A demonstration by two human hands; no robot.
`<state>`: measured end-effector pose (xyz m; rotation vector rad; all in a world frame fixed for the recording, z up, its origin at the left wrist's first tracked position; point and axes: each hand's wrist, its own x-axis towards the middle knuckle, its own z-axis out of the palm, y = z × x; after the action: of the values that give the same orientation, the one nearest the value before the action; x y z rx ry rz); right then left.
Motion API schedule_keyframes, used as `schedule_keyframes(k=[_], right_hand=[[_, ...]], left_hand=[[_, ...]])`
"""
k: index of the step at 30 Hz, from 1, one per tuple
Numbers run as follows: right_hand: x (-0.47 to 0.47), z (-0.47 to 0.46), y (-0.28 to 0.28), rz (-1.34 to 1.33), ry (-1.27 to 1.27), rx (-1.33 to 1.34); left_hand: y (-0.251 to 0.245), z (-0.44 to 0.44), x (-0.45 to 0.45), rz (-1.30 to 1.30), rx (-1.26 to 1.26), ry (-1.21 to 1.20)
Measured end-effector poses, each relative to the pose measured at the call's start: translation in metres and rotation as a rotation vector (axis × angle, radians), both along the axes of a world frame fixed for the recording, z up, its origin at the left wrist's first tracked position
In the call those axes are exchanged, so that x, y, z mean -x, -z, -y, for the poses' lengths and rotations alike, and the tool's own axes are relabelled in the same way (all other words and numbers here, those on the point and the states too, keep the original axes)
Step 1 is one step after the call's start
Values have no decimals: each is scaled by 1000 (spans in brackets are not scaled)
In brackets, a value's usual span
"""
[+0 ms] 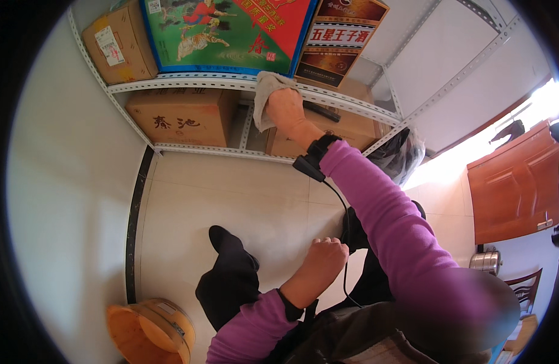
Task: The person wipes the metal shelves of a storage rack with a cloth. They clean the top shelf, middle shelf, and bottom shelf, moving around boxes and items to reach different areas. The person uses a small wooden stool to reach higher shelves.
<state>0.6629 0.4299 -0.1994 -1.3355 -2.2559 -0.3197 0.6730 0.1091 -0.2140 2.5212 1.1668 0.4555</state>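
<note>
My right hand is closed on a grey cloth, pressed against the front rail of a white perforated metal shelf. Just behind the cloth stands a large green, red and blue printed box. A brown printed carton is to its right. My left hand is lowered in front of my body, fingers curled into a fist; I see nothing in it. A black cable from the device on my right wrist hangs close beside that fist.
Cardboard cartons fill part of the lower shelf, with a dark bar on one. A plastic bag sits at the shelf's right end. A wooden tub stands by the left wall. At right is a brown door.
</note>
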Motion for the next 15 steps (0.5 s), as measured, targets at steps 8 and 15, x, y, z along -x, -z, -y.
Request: schedule_keyframes(k=[8, 15], right_hand=[[-58, 32, 5, -194, 288, 74], [-43, 21, -16, 131, 282, 159]], left_hand=[[-5, 0, 1, -74, 101, 30], [-4, -1, -2, -161, 100, 16]])
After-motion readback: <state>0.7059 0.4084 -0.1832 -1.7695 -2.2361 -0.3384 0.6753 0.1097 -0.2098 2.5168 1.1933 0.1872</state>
